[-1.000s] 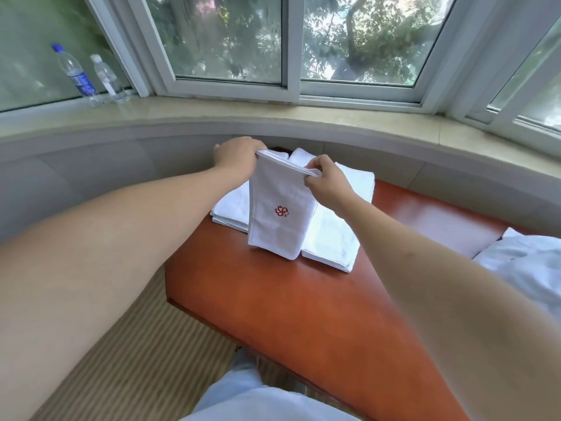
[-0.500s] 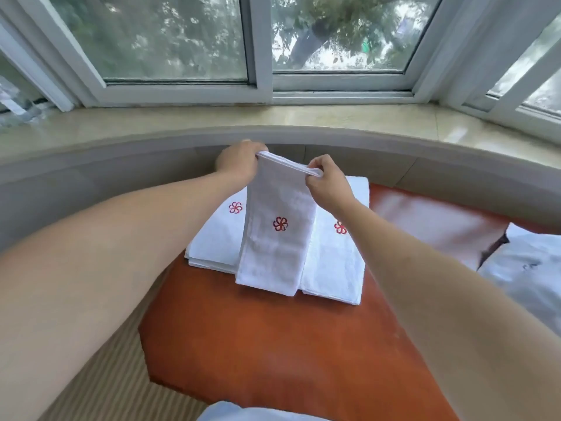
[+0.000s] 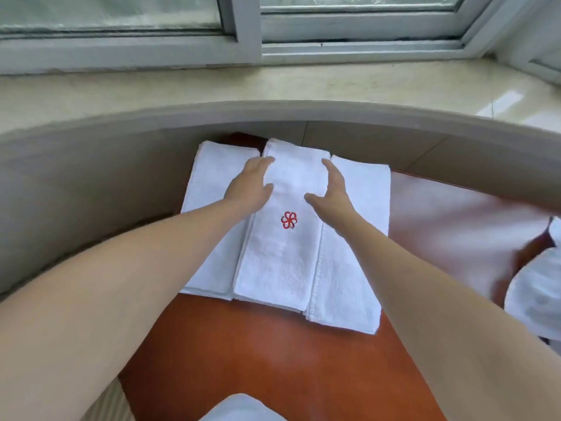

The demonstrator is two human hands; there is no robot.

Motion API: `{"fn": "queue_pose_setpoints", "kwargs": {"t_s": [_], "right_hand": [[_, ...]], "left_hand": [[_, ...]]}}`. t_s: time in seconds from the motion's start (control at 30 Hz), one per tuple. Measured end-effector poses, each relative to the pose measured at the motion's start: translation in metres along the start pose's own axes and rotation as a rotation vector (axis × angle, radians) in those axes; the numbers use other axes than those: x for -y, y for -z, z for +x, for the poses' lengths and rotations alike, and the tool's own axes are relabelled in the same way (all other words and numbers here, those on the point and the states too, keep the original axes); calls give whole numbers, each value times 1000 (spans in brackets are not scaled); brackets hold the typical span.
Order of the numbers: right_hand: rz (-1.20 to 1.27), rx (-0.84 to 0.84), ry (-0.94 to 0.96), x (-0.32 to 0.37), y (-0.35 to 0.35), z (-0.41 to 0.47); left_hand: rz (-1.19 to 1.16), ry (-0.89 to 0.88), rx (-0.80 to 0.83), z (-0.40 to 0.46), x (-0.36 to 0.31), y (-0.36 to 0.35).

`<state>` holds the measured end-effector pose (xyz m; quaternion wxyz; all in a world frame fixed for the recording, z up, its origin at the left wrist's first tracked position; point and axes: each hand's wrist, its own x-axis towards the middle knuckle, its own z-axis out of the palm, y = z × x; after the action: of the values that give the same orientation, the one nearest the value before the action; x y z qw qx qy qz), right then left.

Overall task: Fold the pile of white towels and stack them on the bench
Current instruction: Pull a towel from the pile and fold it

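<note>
A folded white towel with a red flower emblem [image 3: 282, 244] lies flat on the reddish-brown bench [image 3: 273, 360], across the gap between two folded white towels, one on the left [image 3: 212, 183] and one on the right [image 3: 358, 238]. My left hand [image 3: 250, 185] rests on the middle towel's left edge with fingers straight. My right hand [image 3: 329, 192] touches its right edge, fingers straight and thumb spread over the cloth. Neither hand grips anything.
A curved grey wall [image 3: 91, 177] and a stone window sill [image 3: 273, 83] rise right behind the towels. More white cloth [image 3: 537, 293] lies at the right edge, and a white patch [image 3: 243, 410] shows at the bottom. Striped carpet [image 3: 103, 402] lies below the bench.
The towel held up by its top corners has been laid flat over the two folded towels. Both hands let go of the corners and now lie on its sides. The view tilted down.
</note>
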<state>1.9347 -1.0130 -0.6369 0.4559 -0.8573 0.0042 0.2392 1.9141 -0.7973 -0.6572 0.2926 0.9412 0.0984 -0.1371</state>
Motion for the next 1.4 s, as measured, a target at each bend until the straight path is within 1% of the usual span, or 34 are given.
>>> {"fn": "queue_pose_setpoints", "kwargs": {"t_s": [0.07,0.13,0.2,0.3,0.37,0.43,0.53,0.6,0.7,0.8,0.87,0.97,1.03,1.1,1.17,1.2,1.23,1.27,1.3,1.33,1.4], "right_hand": [[-86,76,-101,-29,-13,-2],[-171,114,-139,-52,-25,-8],[-227,90,-111,-65,-33,-13],[-194,-8,-95,-67,-39,-14],[-136,-59,-158,-66,-40,-17],[-83,-89,-264,-65,-42,-23],[-135,-61,-389,-72,-48,-41],[-179,-4,-416,-75,-54,-57],[-152,59,-430,-76,-61,-82],[-158,25,-324,-80,-67,-108],[-211,36,-258,-85,-73,-122],[-258,99,-266,-91,-83,-144],[-277,80,-241,-93,-90,-160],[-359,51,-188,-95,-97,-175],[-532,29,-117,-99,-102,-189],[-624,27,-64,-103,-104,-196],[-695,39,-13,-106,-106,-203],[-744,65,27,-110,-108,-210],[-777,101,53,-114,-110,-218],[-801,139,65,-118,-112,-225],[-823,186,64,-124,-116,-239]], "left_hand": [[29,54,135,-8,23,-30],[33,92,205,-20,43,-53],[28,94,183,-31,55,-67],[-13,122,113,-42,59,-75],[-42,173,113,-47,56,-74],[-83,228,136,-55,54,-74],[-175,277,192,-74,57,-75],[-188,281,240,-90,62,-76],[-179,227,297,-114,67,-74],[-168,172,286,-138,74,-73],[-151,199,281,-153,78,-76],[-85,201,331,-169,82,-86],[-39,167,333,-175,80,-89],[47,145,330,-179,75,-86],[229,139,280,-187,73,-86],[361,88,241,-192,72,-86],[475,-4,211,-198,72,-88],[546,-117,203,-205,71,-92],[575,-218,228,-213,71,-97],[588,-274,278,-222,70,-103],[611,-263,374,-239,68,-111]]}}
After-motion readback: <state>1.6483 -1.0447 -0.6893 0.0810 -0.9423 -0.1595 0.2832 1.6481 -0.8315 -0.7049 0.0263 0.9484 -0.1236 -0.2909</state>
